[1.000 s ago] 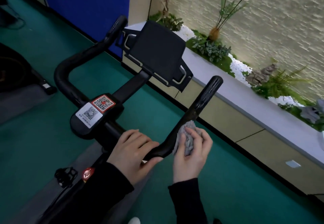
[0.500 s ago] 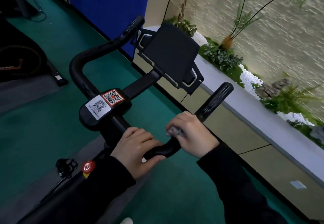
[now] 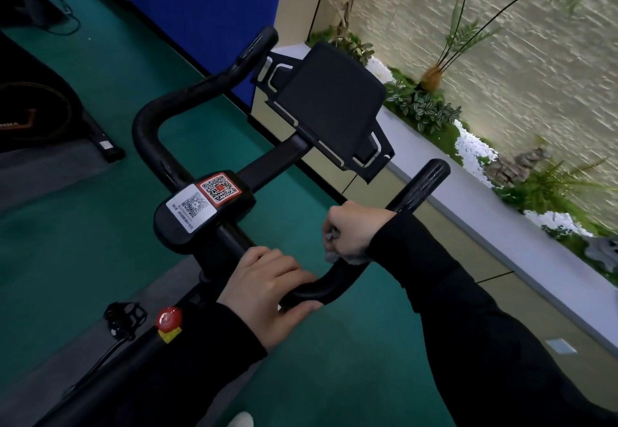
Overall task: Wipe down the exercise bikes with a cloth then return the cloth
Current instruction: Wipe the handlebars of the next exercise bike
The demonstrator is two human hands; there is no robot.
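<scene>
Left hand grips the handlebar; right hand, fisted, seemingly pinches the cloth.

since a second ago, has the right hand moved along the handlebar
Yes. The right hand, gripping the cloth, has slid up the handlebar toward its right tip, farther from the left hand at the bend.

Site: I log this as a gym. One exercise bike with QR stickers and tablet holder ahead of my left hand; another machine far left on green flooring; decorative planter ledge beyond my right hand.
</scene>
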